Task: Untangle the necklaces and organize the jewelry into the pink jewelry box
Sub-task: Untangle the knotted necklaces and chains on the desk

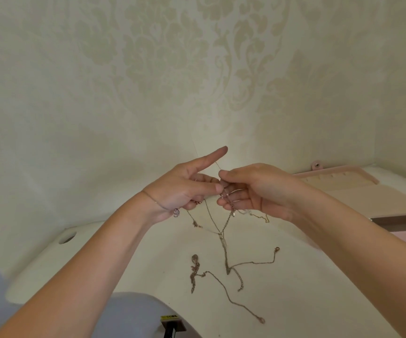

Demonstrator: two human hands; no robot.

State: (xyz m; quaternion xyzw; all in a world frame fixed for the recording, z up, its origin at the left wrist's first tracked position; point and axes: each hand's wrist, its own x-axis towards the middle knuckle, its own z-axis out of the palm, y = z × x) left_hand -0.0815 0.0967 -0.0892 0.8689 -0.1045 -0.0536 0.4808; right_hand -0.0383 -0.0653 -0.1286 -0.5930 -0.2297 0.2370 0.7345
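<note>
necklaces (224, 242) hang in a tangle to the left of the pink jewelry box (358, 198), held up at the top and trailing onto the white surface (124, 252) below. the left hand (185, 189) pinches a strand between thumb and curled fingers, its forefinger pointing straight out and free. the right hand (253, 189), the nearer of the two to the box, nips the chain at its fingertips right against the left thumb, so the two hands nearly touch. below them several strands run down into one knot (221, 234). from there loose tails spread over the surface, one ending in a clasp (276, 249) on the box side. the box lies open.

to my eye the step in hand is working one strand loose. it would go best with slack kept in the chains, since pulling the hands apart would likely draw that knot tighter. better to tease the knot wide with the fingertips, then feed the clasp end back through. thin links like these probably kink and snag easily, so small, gentle pulls suit them.
</note>
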